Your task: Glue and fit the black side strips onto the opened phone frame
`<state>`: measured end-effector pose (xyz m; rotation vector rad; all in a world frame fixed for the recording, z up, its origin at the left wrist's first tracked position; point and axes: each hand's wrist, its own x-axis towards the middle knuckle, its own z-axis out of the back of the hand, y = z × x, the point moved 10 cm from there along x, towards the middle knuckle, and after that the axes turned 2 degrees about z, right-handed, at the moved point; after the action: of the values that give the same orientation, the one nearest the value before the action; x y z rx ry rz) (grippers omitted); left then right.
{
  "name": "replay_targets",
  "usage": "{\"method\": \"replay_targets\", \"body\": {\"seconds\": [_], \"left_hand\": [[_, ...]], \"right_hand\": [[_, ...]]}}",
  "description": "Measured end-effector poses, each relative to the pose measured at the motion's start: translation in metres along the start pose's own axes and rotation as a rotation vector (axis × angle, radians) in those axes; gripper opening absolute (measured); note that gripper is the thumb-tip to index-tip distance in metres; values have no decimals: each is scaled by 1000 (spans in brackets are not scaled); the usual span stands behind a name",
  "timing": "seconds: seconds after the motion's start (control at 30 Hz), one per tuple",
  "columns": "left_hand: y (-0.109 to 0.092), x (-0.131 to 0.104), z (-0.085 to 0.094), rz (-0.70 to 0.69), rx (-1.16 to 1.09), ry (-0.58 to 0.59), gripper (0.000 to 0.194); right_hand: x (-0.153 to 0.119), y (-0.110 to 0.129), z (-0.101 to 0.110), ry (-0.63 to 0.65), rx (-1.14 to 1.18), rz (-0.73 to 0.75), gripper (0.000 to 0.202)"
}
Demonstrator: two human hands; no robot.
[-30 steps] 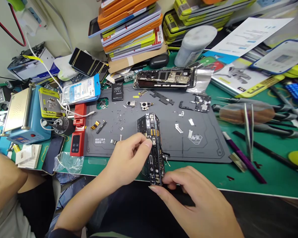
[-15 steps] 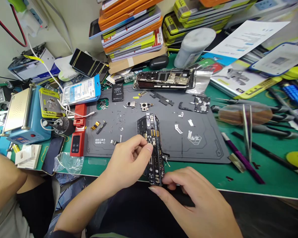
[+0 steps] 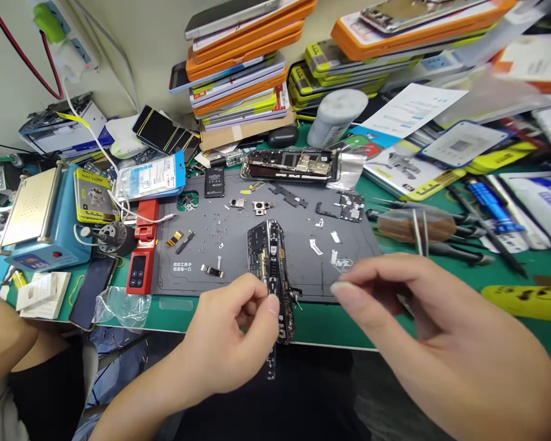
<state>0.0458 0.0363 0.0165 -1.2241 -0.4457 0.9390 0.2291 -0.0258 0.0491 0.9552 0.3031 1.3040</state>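
Note:
A stripped phone frame (image 3: 267,245), its inner parts bare, stands on edge at the near side of the mat. My left hand (image 3: 234,334) grips it between thumb and fingers. A narrow dark strip (image 3: 270,366) sticks out below the frame, under my left hand. To the right, my right hand (image 3: 441,343) hovers apart from the phone over the table's near edge. Its thumb and index finger are loosely curved, with nothing visible between them. Tweezers (image 3: 421,233) stand just beyond that hand.
The grey mat (image 3: 294,226) bears several small phone parts, screws and a battery (image 3: 214,182). Behind lies another opened phone (image 3: 294,165). A red device (image 3: 140,269) and blue machine (image 3: 50,239) stand left. Tools (image 3: 491,208) lie right. Another person's arm (image 3: 9,334) is far left.
My right hand has left the phone's lower end and moved right and up. The phone has turned in my left hand, and a thin strip now shows below it. The view has shifted.

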Motion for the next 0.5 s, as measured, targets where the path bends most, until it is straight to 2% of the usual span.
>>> {"method": "replay_targets", "body": {"seconds": [0.13, 0.3, 0.4, 0.5], "left_hand": [[-6, -6, -6, -43, 32, 24, 26], [-13, -11, -11, -113, 104, 28, 26], [-33, -17, -10, -293, 375, -83, 27], [-54, -27, -13, -471, 694, -228, 29]], "right_hand": [[26, -4, 1, 23, 113, -80, 21], [43, -8, -7, 101, 190, -163, 44], [48, -3, -18, 185, 268, -182, 53], [51, 1, -24, 244, 303, -169, 44]]}}
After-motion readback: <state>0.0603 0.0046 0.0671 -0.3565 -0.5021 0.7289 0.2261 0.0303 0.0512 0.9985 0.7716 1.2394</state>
